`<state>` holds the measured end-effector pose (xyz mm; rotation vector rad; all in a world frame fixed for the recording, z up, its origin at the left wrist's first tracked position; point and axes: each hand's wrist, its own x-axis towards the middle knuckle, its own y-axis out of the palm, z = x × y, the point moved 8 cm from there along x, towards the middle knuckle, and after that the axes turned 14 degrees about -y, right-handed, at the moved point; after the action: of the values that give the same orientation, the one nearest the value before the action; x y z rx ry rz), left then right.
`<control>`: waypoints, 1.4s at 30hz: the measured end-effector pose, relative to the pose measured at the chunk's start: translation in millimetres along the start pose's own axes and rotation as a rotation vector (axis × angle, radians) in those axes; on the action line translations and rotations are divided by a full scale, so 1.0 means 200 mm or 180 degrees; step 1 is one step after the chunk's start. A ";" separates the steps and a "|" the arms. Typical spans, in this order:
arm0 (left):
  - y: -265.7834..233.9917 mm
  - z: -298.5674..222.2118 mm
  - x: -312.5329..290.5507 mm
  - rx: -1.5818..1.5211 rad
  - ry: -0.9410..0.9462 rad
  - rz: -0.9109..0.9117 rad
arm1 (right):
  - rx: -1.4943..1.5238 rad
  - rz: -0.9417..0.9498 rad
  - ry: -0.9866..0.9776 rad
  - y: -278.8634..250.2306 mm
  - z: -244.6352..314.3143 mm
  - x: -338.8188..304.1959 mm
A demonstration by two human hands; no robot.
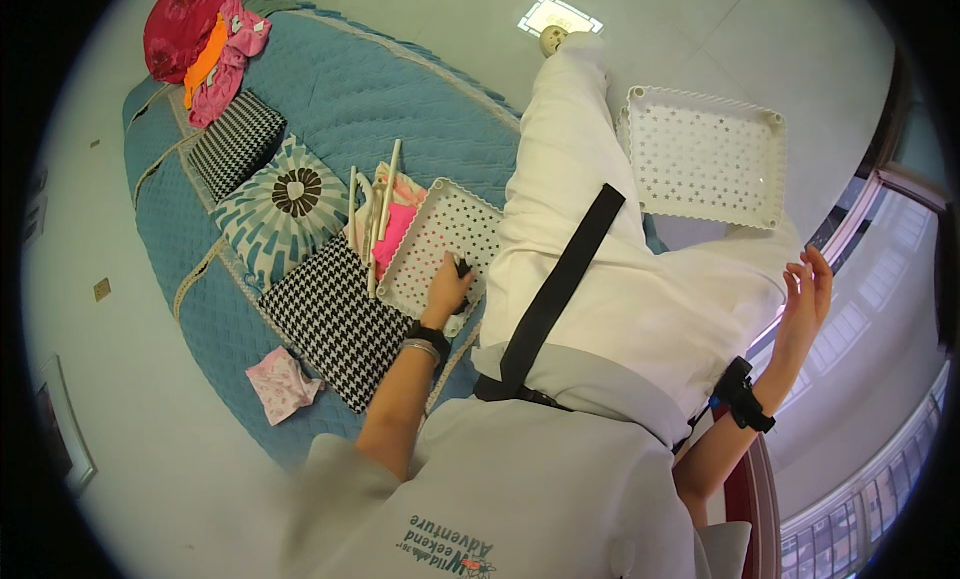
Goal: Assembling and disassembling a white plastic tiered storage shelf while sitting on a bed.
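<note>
On the left, my left hand (446, 291) reaches down into a white plastic basket (432, 201) with small star-shaped holes. Its fingers are closed around a small black thing (463, 269), whose kind I cannot make out. A bit of white cloth (455, 325) shows beside that hand at the basket's near end. My right hand (808, 284) is raised off to the right, away from the baskets, its fingers loosely apart and holding nothing. A second white star-holed basket (710, 159) stands beyond my legs on the right.
A blue quilted cover (370, 79) lies beneath houndstooth cushions (335, 314), a flower-patterned cushion (290, 201) and a folded pink cloth (282, 383). White tubes (385, 194) and bright pink cloth (395, 231) lie beside the near basket. Red clothes (185, 29) are heaped at the far left.
</note>
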<state>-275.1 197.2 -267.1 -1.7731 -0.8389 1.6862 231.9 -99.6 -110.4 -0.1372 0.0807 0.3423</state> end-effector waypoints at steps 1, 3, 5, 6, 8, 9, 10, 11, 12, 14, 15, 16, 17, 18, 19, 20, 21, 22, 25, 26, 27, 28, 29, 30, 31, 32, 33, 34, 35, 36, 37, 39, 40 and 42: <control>0.02 -0.01 -0.04 0.0031 0.0007 0.0009 | 0.0002 -0.0023 0.0023 -0.02 -0.02 -0.02; -0.06 -0.05 -0.11 0.0137 0.0024 -0.0536 | 0.0004 -0.0118 0.0051 -0.06 -0.05 -0.05; -0.22 -0.06 -0.11 -0.0024 0.0086 -0.1156 | -0.0041 -0.0081 0.0120 -0.09 -0.12 -0.05; -0.34 -0.03 -0.13 -0.0204 0.0143 -0.1775 | -0.0090 -0.0030 0.0177 -0.08 -0.12 -0.06; -0.49 0.00 -0.06 0.0325 0.0171 -0.2209 | -0.0217 0.0049 0.0265 -0.04 -0.12 -0.05; -0.53 0.05 -0.02 0.0340 0.0160 -0.2193 | -0.0316 0.0125 0.0308 0.00 -0.12 -0.04; -0.57 0.10 0.02 0.0303 0.0102 -0.2251 | -0.0325 0.0128 0.0330 0.00 -0.13 -0.04; -0.61 0.15 0.06 0.0257 0.0050 -0.2315 | -0.0464 0.0218 0.0299 0.01 -0.14 -0.03; -0.63 0.18 0.09 0.0269 0.0063 -0.2299 | -0.0607 0.0295 0.0273 0.03 -0.14 -0.04; -0.67 0.28 0.17 0.0471 -0.0382 -0.2181 | -0.0639 0.0299 0.0271 0.05 -0.13 -0.05; -0.69 0.30 0.20 0.0542 -0.0333 -0.2212 | -0.0658 0.0322 0.0252 0.06 -0.12 -0.05; -0.70 0.33 0.24 0.0555 -0.0318 -0.2190 | -0.0674 0.0305 0.0270 0.06 -0.13 -0.06; -0.70 0.29 0.26 0.0610 -0.0007 -0.2052 | -0.0655 0.0294 0.0307 0.05 -0.14 -0.06; -0.69 0.25 0.29 0.0661 0.0303 -0.1910 | -0.0637 0.0281 0.0343 0.04 -0.15 -0.06; -0.68 0.24 0.34 0.0388 0.0337 -0.1771 | -0.0660 0.0258 0.0358 0.03 -0.15 -0.06; -0.66 0.27 0.40 0.0402 0.0344 -0.1754 | -0.0660 0.0287 0.0378 0.03 -0.16 -0.06; -0.64 0.36 0.49 0.0259 -0.0029 -0.1548 | -0.0654 0.0319 0.0398 0.04 -0.17 -0.06; -0.62 0.45 0.56 0.0121 -0.0401 -0.1343 | -0.0651 0.0310 0.0418 0.04 -0.18 -0.05; -0.58 0.47 0.67 -0.0082 -0.0947 -0.1050 | -0.0678 0.0419 0.0377 0.05 -0.20 -0.06; -0.59 0.50 0.70 0.0265 -0.1037 -0.1188 | -0.0695 0.0466 0.0392 0.06 -0.21 -0.06; -0.58 0.52 0.68 0.0928 -0.0947 -0.1648 | -0.0772 0.0574 0.0375 0.10 -0.18 -0.04; -0.56 0.58 0.68 0.0910 -0.0985 -0.1615 | -0.0804 0.0614 0.0375 0.14 -0.16 -0.03; -0.56 0.53 0.68 0.1046 -0.0781 -0.1595 | -0.0850 0.0634 0.0405 0.14 -0.16 -0.04; -0.56 0.48 0.67 0.1176 -0.0584 -0.1574 | -0.0896 0.0662 0.0433 0.14 -0.17 -0.04; -0.56 0.46 0.67 0.1184 -0.0574 -0.1570 | -0.0897 0.0651 0.0441 0.14 -0.17 -0.04; -0.52 0.41 0.66 0.0699 -0.0876 -0.0984 | -0.0928 0.0620 0.0461 0.11 -0.18 -0.04; -0.51 0.43 0.66 0.0457 -0.1025 -0.0709 | -0.0917 0.0620 0.0474 0.12 -0.18 -0.05; -0.49 0.45 0.66 0.0221 -0.1197 -0.0447 | -0.0903 0.0615 0.0476 0.12 -0.18 -0.05; -0.53 0.45 0.65 0.0226 -0.0928 -0.0704 | -0.0875 0.0686 0.0444 0.15 -0.17 -0.04; -0.56 0.44 0.63 0.0229 -0.0659 -0.0958 | -0.0848 0.0759 0.0409 0.18 -0.16 -0.04; -0.58 0.48 0.63 0.0221 -0.0681 -0.0980 | -0.0830 0.0784 0.0400 0.21 -0.17 -0.03; -0.63 0.22 0.52 0.0340 0.0266 -0.1459 | -0.0862 0.0829 0.0425 0.19 -0.17 -0.04; -0.66 0.14 0.48 0.0328 0.0270 -0.1453 | -0.0873 0.0827 0.0416 0.19 -0.16 -0.04; -0.77 -0.05 0.35 -0.0224 0.0396 -0.1589 | -0.0725 0.0894 0.0477 0.22 -0.14 -0.04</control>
<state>-275.1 351.1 -195.7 -1.5275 -1.1781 1.2228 208.2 -64.5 -143.1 -0.3792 0.2105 0.6216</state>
